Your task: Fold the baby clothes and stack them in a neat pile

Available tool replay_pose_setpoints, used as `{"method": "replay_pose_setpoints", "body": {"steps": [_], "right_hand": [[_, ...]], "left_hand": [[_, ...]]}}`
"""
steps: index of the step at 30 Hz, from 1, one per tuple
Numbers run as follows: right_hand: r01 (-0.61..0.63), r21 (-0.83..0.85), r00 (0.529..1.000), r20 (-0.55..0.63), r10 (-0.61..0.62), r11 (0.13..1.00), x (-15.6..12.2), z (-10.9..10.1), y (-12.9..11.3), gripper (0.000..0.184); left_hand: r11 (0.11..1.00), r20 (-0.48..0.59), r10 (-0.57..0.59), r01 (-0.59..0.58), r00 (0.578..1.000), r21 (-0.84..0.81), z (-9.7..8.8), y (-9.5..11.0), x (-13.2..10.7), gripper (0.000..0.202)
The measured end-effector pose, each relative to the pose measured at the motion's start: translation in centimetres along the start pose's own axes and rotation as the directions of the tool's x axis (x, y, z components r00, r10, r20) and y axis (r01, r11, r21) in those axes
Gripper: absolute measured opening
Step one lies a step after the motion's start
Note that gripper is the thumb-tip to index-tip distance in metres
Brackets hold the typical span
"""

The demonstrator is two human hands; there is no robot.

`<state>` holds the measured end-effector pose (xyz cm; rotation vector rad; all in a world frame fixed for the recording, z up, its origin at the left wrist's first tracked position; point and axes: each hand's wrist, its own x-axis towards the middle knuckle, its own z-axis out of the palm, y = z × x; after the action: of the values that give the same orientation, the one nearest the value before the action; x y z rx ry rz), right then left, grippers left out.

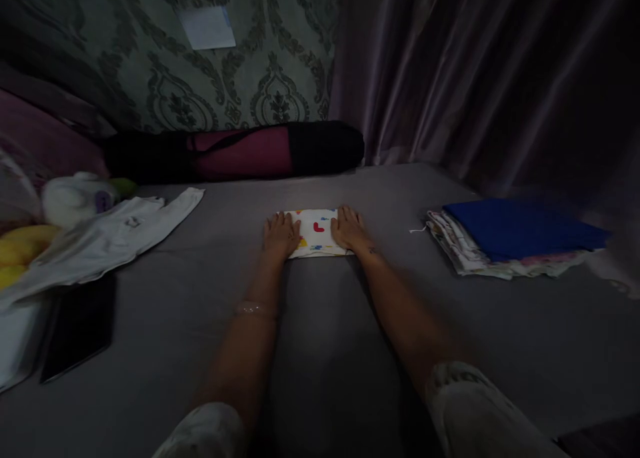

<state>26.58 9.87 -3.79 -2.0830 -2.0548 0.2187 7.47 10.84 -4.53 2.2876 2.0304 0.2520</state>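
A small white folded cloth (pixel 318 237) with red, yellow and blue prints lies flat on the grey bed sheet (pixel 325 311), in the middle of the view. My left hand (pixel 282 234) presses flat on its left end, fingers stretched forward. On the right end rests my right hand (pixel 349 229), palm down, its thumb toward the red print. Both hands touch the cloth from above without gripping it. Their palms hide the two ends of the cloth.
To the right sits a stack of folded clothes (pixel 465 251) topped by a blue cloth (pixel 520 228). A white garment (pixel 115 238) lies spread at left, near a dark tablet-like slab (pixel 80 328) and plush toys (pixel 75 198). A long black and magenta bag (pixel 245 153) lines the wall.
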Motion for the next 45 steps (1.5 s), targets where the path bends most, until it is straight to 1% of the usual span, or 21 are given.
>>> {"method": "replay_pose_setpoints", "body": {"steps": [2,4,11,14,16,18,20,23,26,28,32,36,39,42,44,45], "right_hand": [[-0.001,-0.002,1.0,0.028,0.001,1.0,0.0,0.2,0.2,0.063],[0.003,-0.003,0.999,0.032,-0.003,1.0,0.1,0.5,0.2,0.063],[0.008,-0.008,1.0,0.013,-0.008,1.0,0.4,0.8,0.4,0.064],[0.004,-0.002,0.998,0.059,-0.004,1.0,0.4,0.2,0.4,0.064],[-0.011,0.011,0.994,0.106,0.009,1.0,0.4,-0.4,0.2,0.064],[-0.011,0.019,0.992,0.127,0.009,1.0,0.1,-1.0,-0.5,0.064],[0.02,0.019,0.993,0.114,-0.022,1.0,-0.4,-1.3,-1.4,0.064],[0.089,0.015,0.992,0.091,-0.09,0.996,-1.3,-1.0,-3.0,0.062],[0.14,0.005,0.988,0.067,-0.14,0.99,-1.9,-0.3,-4.1,0.061],[0.162,-0.003,0.986,0.044,-0.162,0.987,-2.1,0.3,-4.3,0.06],[0.162,-0.007,0.987,0.026,-0.161,0.987,-2.4,1.0,-4.3,0.059],[0.153,0.0,0.988,0.027,-0.153,0.988,-2.6,1.1,-4.4,0.059],[0.14,0.027,0.987,0.074,-0.142,0.99,-2.3,0.7,-4.4,0.059],[0.137,0.121,0.978,0.14,-0.154,0.983,-1.5,-0.3,-3.8,0.057],[0.103,0.222,0.984,0.121,-0.132,0.97,-0.7,-1.3,-2.6,0.054],[0.07,0.266,0.991,0.091,-0.097,0.961,-0.3,-1.7,-1.7,0.052]], "left_hand": [[1.0,0.04,0.003,-0.003,0.999,0.003,0.3,-0.1,0.0,0.064],[1.0,0.052,0.001,-0.002,0.999,0.008,0.4,-0.1,0.0,0.064],[1.0,0.027,-0.012,0.012,1.0,-0.006,0.5,0.0,-0.3,0.064],[1.0,0.028,-0.004,0.004,1.0,-0.014,0.4,-0.1,-0.2,0.063],[1.0,0.073,-0.008,0.01,0.997,-0.024,0.0,-0.1,0.1,0.062],[0.999,0.132,-0.006,0.011,0.991,-0.032,-0.7,-0.2,0.4,0.063],[1.0,0.149,0.015,-0.012,0.989,-0.027,-1.5,-0.1,0.5,0.063],[0.995,0.1,0.101,-0.101,0.99,-0.008,-2.2,0.3,0.1,0.058],[0.982,0.091,0.189,-0.19,0.978,0.003,-1.7,1.1,-1.0,0.055],[0.979,0.088,0.204,-0.206,0.975,0.006,-1.0,1.5,-1.8,0.055],[0.978,0.044,0.208,-0.209,0.977,0.015,0.2,1.7,-2.6,0.057],[0.979,0.033,0.2,-0.201,0.979,0.02,0.4,1.7,-2.8,0.058],[0.982,0.065,0.19,-0.191,0.98,0.011,0.1,1.7,-2.5,0.057],[0.983,0.138,0.182,-0.178,0.973,-0.042,-0.6,1.5,-1.7,0.055],[0.98,0.141,0.183,-0.169,0.973,-0.108,-1.2,1.0,-1.0,0.054],[0.981,0.111,0.162,-0.147,0.981,-0.13,-1.5,0.5,-0.7,0.053]]}}
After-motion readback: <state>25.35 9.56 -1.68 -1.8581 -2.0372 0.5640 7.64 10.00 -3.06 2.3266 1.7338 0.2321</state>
